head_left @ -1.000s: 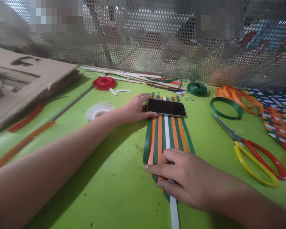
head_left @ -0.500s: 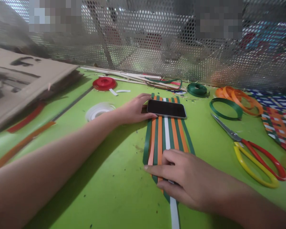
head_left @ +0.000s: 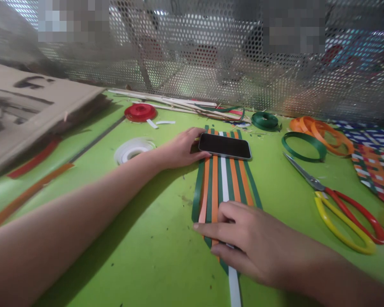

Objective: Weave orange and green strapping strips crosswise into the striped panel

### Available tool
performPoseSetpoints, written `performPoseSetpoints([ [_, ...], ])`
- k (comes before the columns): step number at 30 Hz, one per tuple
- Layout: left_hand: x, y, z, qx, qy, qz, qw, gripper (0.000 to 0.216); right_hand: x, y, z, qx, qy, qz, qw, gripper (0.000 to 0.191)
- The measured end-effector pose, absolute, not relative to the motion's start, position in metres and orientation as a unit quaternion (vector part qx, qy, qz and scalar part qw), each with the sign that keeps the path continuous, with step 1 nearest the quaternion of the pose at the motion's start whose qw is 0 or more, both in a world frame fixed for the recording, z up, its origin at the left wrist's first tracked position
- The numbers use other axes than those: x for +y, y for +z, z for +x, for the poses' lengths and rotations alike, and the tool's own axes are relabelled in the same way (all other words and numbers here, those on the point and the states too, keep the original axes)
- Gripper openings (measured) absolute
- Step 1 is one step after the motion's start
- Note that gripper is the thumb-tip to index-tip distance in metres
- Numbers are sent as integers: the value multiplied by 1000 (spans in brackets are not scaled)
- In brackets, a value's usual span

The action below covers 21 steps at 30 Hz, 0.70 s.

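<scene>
Striped flat ribbon strips [head_left: 216,183] in green, orange and white lie side by side, running toward me. Across their far part rests a dark-screened smartphone [head_left: 225,146]. My left hand [head_left: 184,147] is around the phone's left end, thumb at its near edge and fingers at the far side. Over the strips' near end lies my right hand [head_left: 243,238], palm down, index finger and thumb stretched out and apart, other fingers bent. A white strip [head_left: 234,285] passes beneath it and sticks out toward me. The strip parts under the right hand are hidden.
Scissors [head_left: 333,198] with red and yellow handles lie at right, near green [head_left: 304,147] and orange ribbon coils [head_left: 331,138]. Red [head_left: 141,112] and white rolls [head_left: 132,150] sit at left. Behind the green table [head_left: 141,247] stands a perforated metal panel [head_left: 195,64].
</scene>
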<state>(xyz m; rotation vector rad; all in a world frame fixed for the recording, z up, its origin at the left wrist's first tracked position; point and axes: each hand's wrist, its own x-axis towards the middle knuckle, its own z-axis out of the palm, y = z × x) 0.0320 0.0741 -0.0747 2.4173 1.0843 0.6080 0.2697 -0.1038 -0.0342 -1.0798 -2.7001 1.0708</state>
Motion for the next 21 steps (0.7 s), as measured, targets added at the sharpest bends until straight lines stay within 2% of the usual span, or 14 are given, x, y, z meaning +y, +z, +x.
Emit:
performPoseSetpoints([
  [7, 76, -78, 29, 367, 228, 874, 221, 74, -104, -35, 270, -870, 346, -350, 19, 43],
  [15, 74, -78, 28, 370, 197, 894, 160, 62, -104, -32, 268, -866, 353, -355, 15, 44],
  [21, 43, -48, 28, 358, 128, 915, 139, 58, -105, -35, 270, -870, 342, -354, 16, 43],
])
